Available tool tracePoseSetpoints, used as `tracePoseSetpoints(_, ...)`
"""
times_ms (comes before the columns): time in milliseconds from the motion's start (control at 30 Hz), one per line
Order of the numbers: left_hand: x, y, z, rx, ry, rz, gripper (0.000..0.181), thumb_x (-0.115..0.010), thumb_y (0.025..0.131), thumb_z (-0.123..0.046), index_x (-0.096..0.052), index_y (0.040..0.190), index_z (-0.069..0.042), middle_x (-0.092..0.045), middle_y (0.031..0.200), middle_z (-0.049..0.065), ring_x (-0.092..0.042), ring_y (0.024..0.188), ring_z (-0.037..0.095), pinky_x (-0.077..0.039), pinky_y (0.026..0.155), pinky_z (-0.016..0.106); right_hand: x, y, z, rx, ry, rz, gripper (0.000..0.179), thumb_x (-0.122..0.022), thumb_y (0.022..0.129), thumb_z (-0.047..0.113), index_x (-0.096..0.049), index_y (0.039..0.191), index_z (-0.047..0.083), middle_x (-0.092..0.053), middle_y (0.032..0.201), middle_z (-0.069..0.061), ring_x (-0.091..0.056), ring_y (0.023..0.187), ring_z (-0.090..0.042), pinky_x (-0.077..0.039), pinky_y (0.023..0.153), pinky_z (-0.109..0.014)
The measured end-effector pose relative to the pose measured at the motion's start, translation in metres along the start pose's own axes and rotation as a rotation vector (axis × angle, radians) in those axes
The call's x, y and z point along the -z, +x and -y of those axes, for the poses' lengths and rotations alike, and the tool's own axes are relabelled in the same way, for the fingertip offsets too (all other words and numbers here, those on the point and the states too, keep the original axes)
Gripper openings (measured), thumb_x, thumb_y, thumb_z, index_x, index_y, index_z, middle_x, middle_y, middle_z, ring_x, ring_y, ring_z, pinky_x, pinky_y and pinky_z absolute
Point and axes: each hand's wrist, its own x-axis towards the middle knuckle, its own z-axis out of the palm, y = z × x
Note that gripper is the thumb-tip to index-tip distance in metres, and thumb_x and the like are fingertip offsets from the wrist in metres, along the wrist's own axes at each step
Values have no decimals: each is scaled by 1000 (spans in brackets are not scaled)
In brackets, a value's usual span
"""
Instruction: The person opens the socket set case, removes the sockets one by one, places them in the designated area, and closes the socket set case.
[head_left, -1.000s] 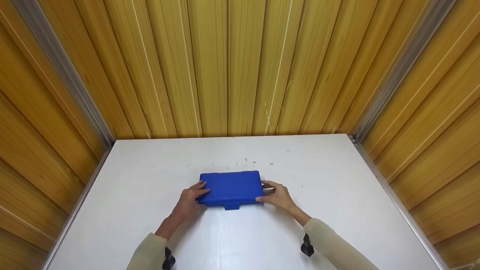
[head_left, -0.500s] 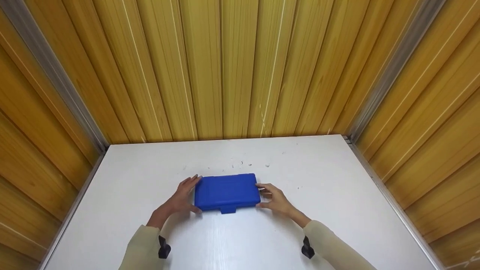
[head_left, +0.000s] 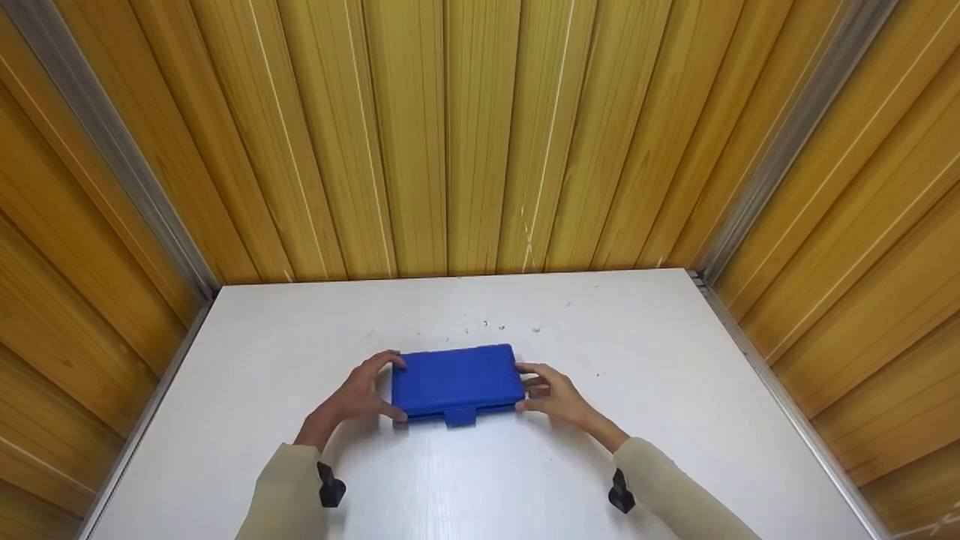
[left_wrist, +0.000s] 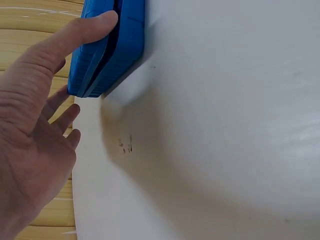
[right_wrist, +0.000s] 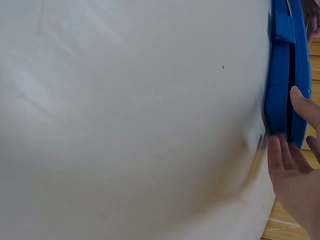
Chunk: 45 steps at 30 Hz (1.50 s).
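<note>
A flat blue plastic case (head_left: 456, 379) lies on the white table, its front latch (head_left: 460, 417) hanging toward me. Along the front seam runs a dark gap, widest in the wrist views, so the lid is slightly raised. My left hand (head_left: 358, 391) spans the left end, thumb at the front seam and fingertips on the back corner. At the other end, my right hand (head_left: 561, 396) has its thumb on the lid's front edge. Its other fingers meet the end of the lower half (right_wrist: 277, 102) in the right wrist view. The inside of the case is hidden.
The white table (head_left: 637, 330) has small dark marks behind the case. Wood-patterned walls (head_left: 480, 135) enclose its back and both sides, with metal posts (head_left: 127, 157) at the corners. Black camera mounts (head_left: 330, 486) hang below both sleeves.
My left hand has slid from the case's front left part to its left end and now grips it. The lid has risen slightly, opening a gap at the front. The right thumb has shifted slightly.
</note>
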Motion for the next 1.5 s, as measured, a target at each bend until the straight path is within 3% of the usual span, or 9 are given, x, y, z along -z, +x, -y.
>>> tracePoseSetpoints(133, 4, -1, -1, 33, -73, 8, 76, -97, 65, -24, -58, 129, -11, -52, 149, 15, -37, 149, 42, -25, 123, 67, 5, 7, 2, 38, 21, -18, 54, -72, 93, 3, -53, 140, -12, -49, 147, -35, -55, 130, -54, -51, 106, -59)
tracePoseSetpoints(400, 12, -2, -1, 86, -222, 13, 63, -88, 79, -28, -61, 134, -12, -55, 149, 16, -43, 146, 44, -30, 123, 62, 10, 19, 2, 102, 28, -51, 48, -72, 93, 2, -58, 136, -11, -48, 148, -35, -46, 138, -53, -44, 112, -57)
tracePoseSetpoints(633, 14, -12, 0, 72, -247, 85, 71, -68, 99, -28, -36, 160, -11, -26, 168, 20, -24, 155, 46, -25, 126, 60, 9, 32, 7, 82, 46, -134, 41, -69, 94, 1, -61, 132, -10, -58, 140, -32, -53, 134, -50, -49, 110, -54)
tracePoseSetpoints(833, 5, -16, -3, -14, -139, 102, 109, -83, 87, -22, -8, 166, -16, -9, 171, 20, -15, 156, 48, -20, 124, 64, 7, 44, 19, -6, 17, -276, 31, -65, 98, 5, -64, 127, -4, -64, 128, -23, -65, 119, -42, -59, 95, -37)
tracePoseSetpoints(1000, -6, -18, -1, -22, -79, 86, 133, -91, 76, -15, 8, 163, -7, -3, 169, 26, -9, 156, 49, -15, 125, 66, 4, 54, 25, -159, 8, -384, 25, -65, 101, 18, -68, 122, 5, -68, 120, -14, -69, 107, -37, -53, 76, -19)
tracePoseSetpoints(1233, -16, -22, 0, 48, -60, 84, 150, -97, 68, -24, 20, 162, -19, 3, 171, 22, -3, 158, 44, -12, 127, 64, -3, 64, 26, -299, 23, -496, 39, -56, 106, 37, -73, 116, 3, -74, 112, -18, -76, 97, -33, -59, 75, -29)
tracePoseSetpoints(1300, -17, -24, 0, 64, -66, 89, 153, -98, 66, -27, 21, 162, -19, 5, 171, 20, -1, 159, 42, -10, 127, 64, -5, 63, 24, -301, 33, -485, 43, -55, 106, 37, -72, 122, 0, -73, 117, -21, -76, 99, -34, -63, 81, -37)
tracePoseSetpoints(1367, -19, -26, 1, 74, -71, 98, 155, -99, 64, -29, 21, 162, -19, 6, 172, 18, 2, 159, 40, -8, 128, 62, -5, 59, 19, -286, 22, -410, 43, -62, 103, 30, -65, 134, 0, -70, 125, -23, -74, 106, -35, -62, 90, -43)
tracePoseSetpoints(1500, -23, -30, 5, 92, -56, 107, 158, -101, 59, -29, 16, 163, -16, 5, 172, 18, 4, 158, 43, -5, 128, 62, -3, 45, 5, -188, -58, -131, 84, -82, 86, 13, -38, 155, -3, -52, 146, -26, -61, 125, -43, -52, 107, -54)
